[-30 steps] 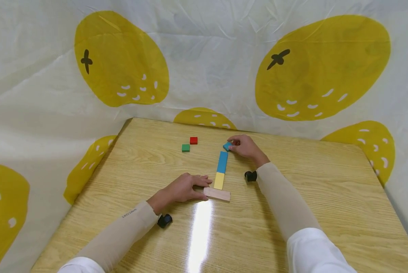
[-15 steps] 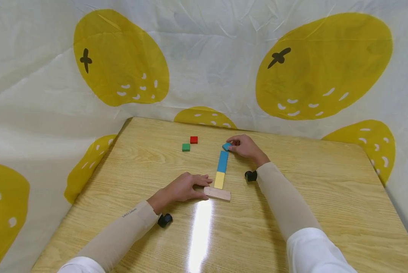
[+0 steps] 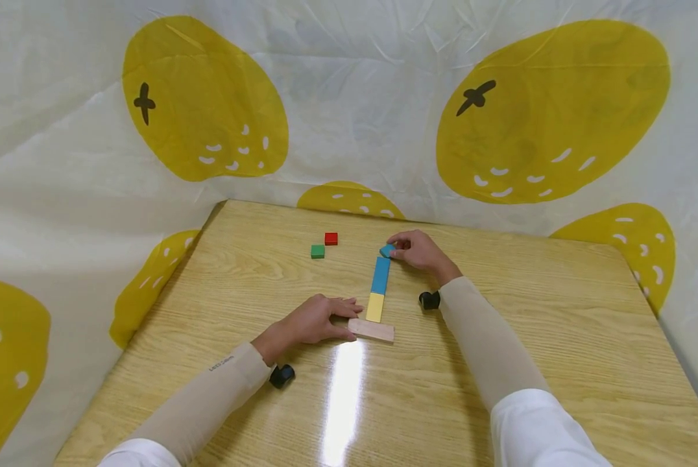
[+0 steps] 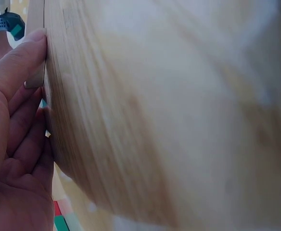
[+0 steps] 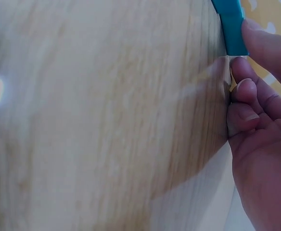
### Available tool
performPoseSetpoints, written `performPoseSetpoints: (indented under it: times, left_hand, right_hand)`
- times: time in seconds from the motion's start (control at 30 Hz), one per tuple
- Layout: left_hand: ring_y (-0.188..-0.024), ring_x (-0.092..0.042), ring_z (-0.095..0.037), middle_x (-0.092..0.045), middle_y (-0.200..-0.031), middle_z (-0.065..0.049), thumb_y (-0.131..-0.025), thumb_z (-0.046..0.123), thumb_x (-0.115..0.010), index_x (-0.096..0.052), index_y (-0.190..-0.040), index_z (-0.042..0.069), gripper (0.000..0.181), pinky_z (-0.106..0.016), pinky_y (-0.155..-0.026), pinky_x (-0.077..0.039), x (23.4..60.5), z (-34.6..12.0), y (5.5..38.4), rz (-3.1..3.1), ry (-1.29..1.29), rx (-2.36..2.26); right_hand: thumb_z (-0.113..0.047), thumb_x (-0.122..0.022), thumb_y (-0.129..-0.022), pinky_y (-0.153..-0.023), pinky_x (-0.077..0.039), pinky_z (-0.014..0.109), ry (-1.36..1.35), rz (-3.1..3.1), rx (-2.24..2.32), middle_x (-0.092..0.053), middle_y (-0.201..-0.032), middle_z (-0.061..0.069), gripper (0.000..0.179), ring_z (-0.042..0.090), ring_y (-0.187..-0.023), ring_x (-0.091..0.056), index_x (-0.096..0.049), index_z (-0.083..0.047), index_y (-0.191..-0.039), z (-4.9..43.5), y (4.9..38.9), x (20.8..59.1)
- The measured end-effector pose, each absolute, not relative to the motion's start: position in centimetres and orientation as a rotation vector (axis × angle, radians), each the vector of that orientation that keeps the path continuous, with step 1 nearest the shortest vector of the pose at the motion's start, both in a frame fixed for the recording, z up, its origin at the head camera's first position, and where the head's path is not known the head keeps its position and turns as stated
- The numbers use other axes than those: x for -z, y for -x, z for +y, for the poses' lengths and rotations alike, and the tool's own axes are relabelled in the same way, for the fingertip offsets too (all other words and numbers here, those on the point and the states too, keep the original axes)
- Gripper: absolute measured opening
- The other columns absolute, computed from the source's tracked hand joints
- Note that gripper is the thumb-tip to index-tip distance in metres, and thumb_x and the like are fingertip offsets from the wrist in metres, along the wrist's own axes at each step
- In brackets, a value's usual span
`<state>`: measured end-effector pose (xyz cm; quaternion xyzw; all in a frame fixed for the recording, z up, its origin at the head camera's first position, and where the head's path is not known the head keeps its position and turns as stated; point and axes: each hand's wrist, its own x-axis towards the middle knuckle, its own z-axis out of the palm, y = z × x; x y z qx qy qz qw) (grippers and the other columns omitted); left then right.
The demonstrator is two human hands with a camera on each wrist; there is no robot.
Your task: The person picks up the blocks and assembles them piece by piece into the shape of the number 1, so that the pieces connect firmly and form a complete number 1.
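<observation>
On the table a yellow block and a long blue block lie end to end in a line. A plain wooden block lies crosswise at the yellow block's near end. My left hand pinches the wooden block's left end, with the thumb on its near side. At the far end of the line, my right hand pinches a small blue block between thumb and fingers. That piece sits at an angle to the long blue block, very close to it. In the right wrist view the other fingers curl against the tabletop.
A red block and a green block lie near the back, left of the line. Behind the wooden table hangs a white cloth printed with large yellow fruit shapes. Light glares off the tabletop's front.
The small blue block in my right hand has shifted very slightly left. My left hand and the other blocks have stayed in place.
</observation>
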<state>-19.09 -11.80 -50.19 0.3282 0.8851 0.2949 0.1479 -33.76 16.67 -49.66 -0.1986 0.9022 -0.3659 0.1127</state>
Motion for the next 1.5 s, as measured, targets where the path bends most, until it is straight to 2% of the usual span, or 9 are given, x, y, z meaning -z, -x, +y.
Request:
performPoseSetpoints:
  times: [0.9, 1.2, 1.5]
  left_hand:
    - [-0.148, -0.050, -0.016, -0.063, -0.148, 0.005, -0.091, 0.038, -0.080, -0.070, -0.138, 0.016, 0.053, -0.043, -0.123, -0.042, 50.10, -11.63, 19.08, 2.539, -0.943, -0.857]
    - [-0.148, -0.050, -0.015, -0.063, -0.148, 0.007, -0.092, 0.038, -0.080, -0.069, -0.139, 0.016, 0.054, -0.043, -0.123, -0.041, 49.97, -11.75, 18.86, 2.538, -0.919, -0.838]
    - [-0.148, -0.049, -0.014, -0.063, -0.148, 0.007, -0.093, 0.039, -0.079, -0.068, -0.140, 0.017, 0.053, -0.044, -0.124, -0.040, 49.98, -11.67, 18.94, 2.551, -0.927, -0.825]
  right_hand:
    - [-0.014, -0.065, -0.103, -0.089, -0.048, 0.040, 0.573, 2.640, 1.067, -0.068, -0.108, 0.016, 0.034, 0.027, -0.094, -0.057, -0.068, 0.001, -0.133, 16.93, 33.43, 49.39]
    - [-0.015, -0.065, -0.103, -0.084, -0.047, 0.035, 0.588, 2.648, 1.058, -0.067, -0.102, 0.014, 0.032, 0.024, -0.090, -0.056, -0.070, 0.001, -0.130, 16.71, 33.21, 49.54]
    - [-0.017, -0.066, -0.103, -0.085, -0.048, 0.037, 0.572, 2.662, 1.043, -0.067, -0.103, 0.013, 0.032, 0.024, -0.090, -0.056, -0.070, -0.001, -0.130, 16.85, 33.36, 49.73]
